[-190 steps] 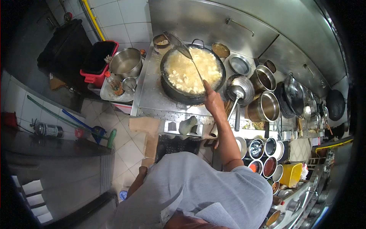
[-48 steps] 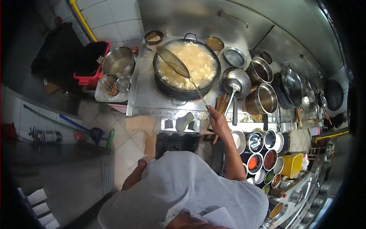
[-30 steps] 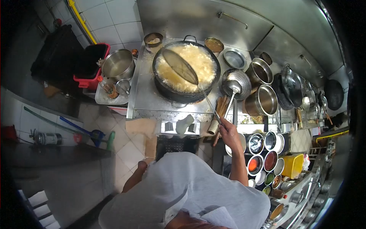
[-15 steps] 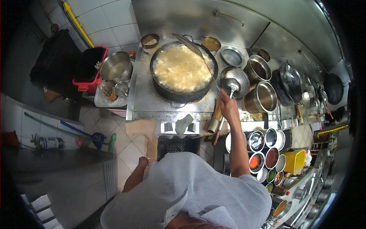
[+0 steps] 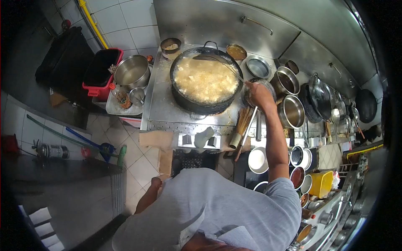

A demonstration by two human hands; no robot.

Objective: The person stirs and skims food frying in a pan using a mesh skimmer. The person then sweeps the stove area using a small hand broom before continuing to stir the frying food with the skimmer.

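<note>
My right hand grips a long-handled skimmer, its head tilted at the far side of a black wok on the steel bench; whether it dips in, I cannot tell. The cooking looks under way: pale food pieces are in and frothing, none visibly lifted out. My left hand hangs low, its grip unclear.

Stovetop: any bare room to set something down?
Bare steel on the stovetop left of the wok, toward the tray, and in front, between wok and knobs. Crowded right of the wok: right hand, perforated strainer, brush, steel pots.
</note>
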